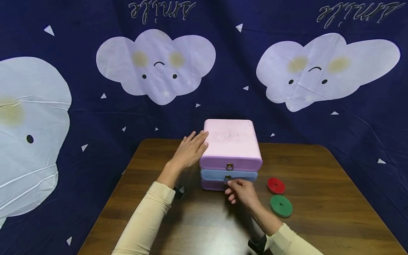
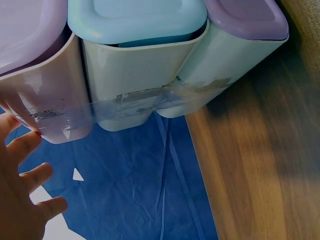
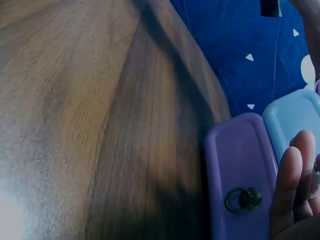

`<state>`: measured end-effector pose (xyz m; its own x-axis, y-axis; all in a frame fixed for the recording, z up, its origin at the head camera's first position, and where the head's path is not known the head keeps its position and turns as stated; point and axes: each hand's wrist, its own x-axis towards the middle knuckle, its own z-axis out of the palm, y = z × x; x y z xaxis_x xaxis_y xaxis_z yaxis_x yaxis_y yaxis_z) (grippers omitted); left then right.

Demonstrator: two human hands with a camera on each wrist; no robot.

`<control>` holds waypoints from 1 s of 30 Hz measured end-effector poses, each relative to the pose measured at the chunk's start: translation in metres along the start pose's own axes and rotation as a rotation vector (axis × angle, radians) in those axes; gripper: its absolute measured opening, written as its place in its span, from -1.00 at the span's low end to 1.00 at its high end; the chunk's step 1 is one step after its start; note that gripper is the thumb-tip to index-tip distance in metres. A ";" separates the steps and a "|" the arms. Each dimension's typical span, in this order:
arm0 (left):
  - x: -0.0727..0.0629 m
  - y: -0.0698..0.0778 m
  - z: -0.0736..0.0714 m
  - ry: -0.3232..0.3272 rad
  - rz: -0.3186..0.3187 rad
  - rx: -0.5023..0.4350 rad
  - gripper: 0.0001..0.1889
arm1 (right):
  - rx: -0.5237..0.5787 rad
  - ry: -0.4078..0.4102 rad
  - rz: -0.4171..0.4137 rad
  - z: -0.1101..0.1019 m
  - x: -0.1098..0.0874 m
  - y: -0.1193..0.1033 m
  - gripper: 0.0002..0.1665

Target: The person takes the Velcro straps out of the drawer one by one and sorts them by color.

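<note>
A small chest [image 1: 231, 138] has three stacked drawers, with a pink top. Its top drawer [image 1: 210, 163] is purple, the middle drawer [image 1: 211, 174] light blue and the bottom drawer [image 1: 210, 185] purple. My left hand [image 1: 190, 150] rests against the chest's upper left edge, fingers spread and fairly straight. At the middle drawer's front, my right hand [image 1: 243, 191] pinches the ring pull [image 1: 226, 180] between thumb and forefinger. The left wrist view shows a narrow gap behind the blue drawer front [image 2: 142, 20]. Another ring pull [image 3: 243, 200] hangs on the bottom drawer.
Right of the chest, a red disc [image 1: 276, 186] and a green disc [image 1: 281, 206] lie on the wooden table [image 1: 318, 198]. Behind the table hangs a dark blue cloth [image 1: 229, 71] with clouds. Clear tape [image 2: 145, 97] runs across the chest's side.
</note>
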<state>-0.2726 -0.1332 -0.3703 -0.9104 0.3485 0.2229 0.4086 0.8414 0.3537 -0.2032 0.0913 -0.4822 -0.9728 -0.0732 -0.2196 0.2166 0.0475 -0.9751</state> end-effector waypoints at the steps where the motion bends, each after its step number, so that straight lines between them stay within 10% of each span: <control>1: 0.000 0.001 0.000 0.000 0.001 0.000 -0.45 | -0.006 -0.011 0.002 0.001 0.000 0.000 -0.58; 30: 0.000 0.000 0.002 0.008 -0.002 0.005 -0.45 | 0.040 -0.037 0.001 0.005 -0.011 0.007 -0.50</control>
<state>-0.2730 -0.1325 -0.3722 -0.9108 0.3431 0.2294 0.4061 0.8443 0.3495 -0.1902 0.0876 -0.4870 -0.9691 -0.1102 -0.2207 0.2212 0.0082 -0.9752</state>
